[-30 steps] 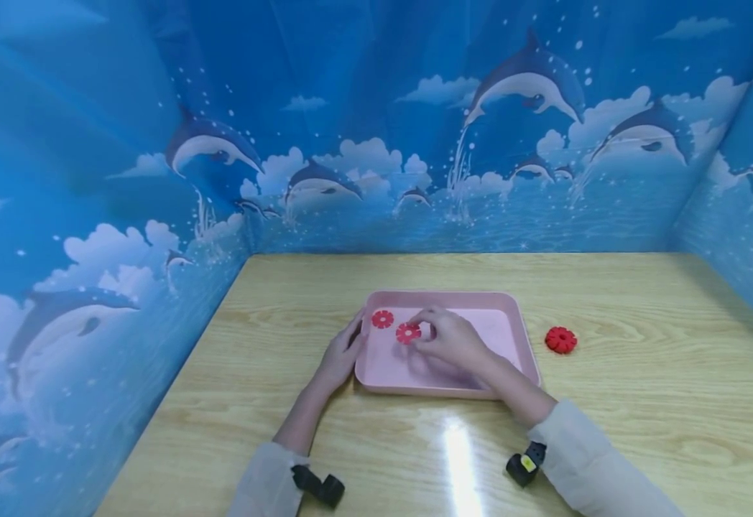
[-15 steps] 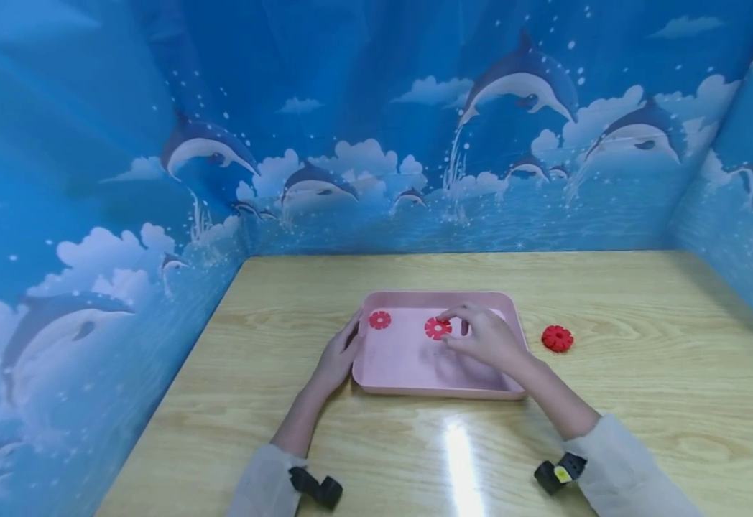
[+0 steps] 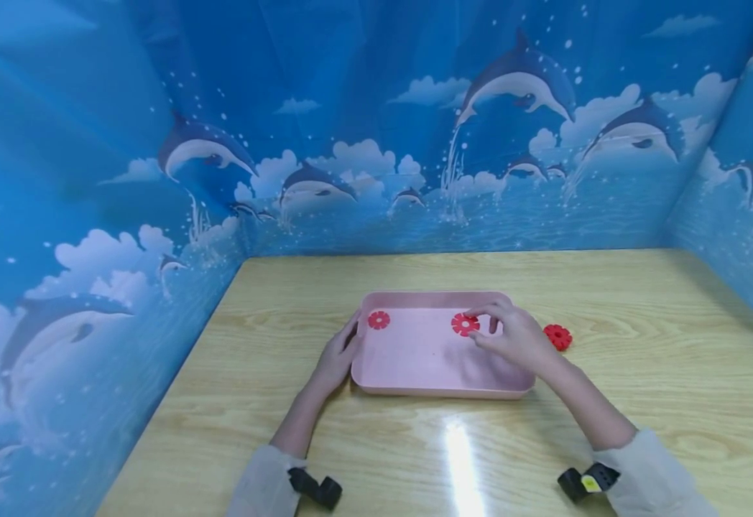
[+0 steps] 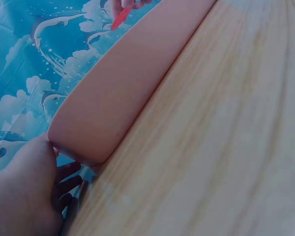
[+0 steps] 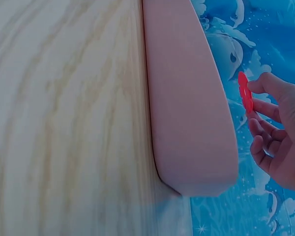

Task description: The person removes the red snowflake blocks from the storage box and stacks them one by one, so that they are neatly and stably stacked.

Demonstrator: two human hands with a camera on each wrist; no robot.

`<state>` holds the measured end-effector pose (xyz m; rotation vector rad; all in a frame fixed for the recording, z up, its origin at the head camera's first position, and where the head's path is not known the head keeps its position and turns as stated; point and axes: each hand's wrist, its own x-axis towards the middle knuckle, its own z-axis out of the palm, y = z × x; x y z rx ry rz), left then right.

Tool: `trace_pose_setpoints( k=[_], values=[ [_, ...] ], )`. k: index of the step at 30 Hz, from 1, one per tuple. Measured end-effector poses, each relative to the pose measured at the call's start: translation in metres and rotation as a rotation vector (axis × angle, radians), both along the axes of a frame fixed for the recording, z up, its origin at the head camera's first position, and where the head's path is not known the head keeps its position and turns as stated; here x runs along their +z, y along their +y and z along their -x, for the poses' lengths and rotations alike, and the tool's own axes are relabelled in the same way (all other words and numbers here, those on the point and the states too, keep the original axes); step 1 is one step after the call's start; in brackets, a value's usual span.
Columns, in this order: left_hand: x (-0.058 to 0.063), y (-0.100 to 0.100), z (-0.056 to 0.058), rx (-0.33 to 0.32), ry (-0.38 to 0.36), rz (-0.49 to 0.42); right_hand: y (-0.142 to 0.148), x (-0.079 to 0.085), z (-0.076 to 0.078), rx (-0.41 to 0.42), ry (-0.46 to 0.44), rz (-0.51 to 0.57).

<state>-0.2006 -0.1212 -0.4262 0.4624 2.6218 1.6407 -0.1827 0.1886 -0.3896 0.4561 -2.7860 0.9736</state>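
A pink tray [image 3: 415, 391] lies on the table. My left hand [image 3: 338, 357] holds its left end, with the fingers along the outer wall and the thumb at the rim. Between thumb and fingertips, my right hand [image 3: 519, 336] pinches a red interlocking disc [image 3: 458, 324] above the tray's right half. In the right wrist view, that notched disc [image 5: 245, 92] shows nearly edge-on, beyond the tray wall [image 5: 191, 108]. A second red interlocking disc [image 3: 379, 320] lies in the tray's far left corner. The left hand's fingers [image 4: 69, 184] are partly behind the tray's corner.
Just right of the tray, several red notched discs [image 3: 557, 337] seem to be piled on the wooden table [image 3: 648, 345]. A blue curtain with dolphins [image 3: 350, 86] hangs behind the table and along its sides. Each wrist wears a black camera mount [image 3: 317, 488].
My right hand has moved to the right across the tray, carrying the pinched interlocking disc. The left hand stays at the tray's left end. The view has shifted slightly.
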Motion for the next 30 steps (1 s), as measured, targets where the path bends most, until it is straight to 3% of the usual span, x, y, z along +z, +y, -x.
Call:
trace_pose_setpoints(
  k=[3,10,30],
  values=[
    [-0.003,-0.001,0.002,-0.003,0.009,-0.005,0.007,0.001,-0.002,-0.014,0.020,-0.007],
    [-0.035,-0.006,0.020,0.012,0.013,0.000,0.026,0.005,-0.007,-0.011,0.083,0.036],
    [-0.036,-0.006,0.019,0.034,0.013,0.007,0.077,0.003,-0.019,-0.105,0.172,0.030]
  ],
)
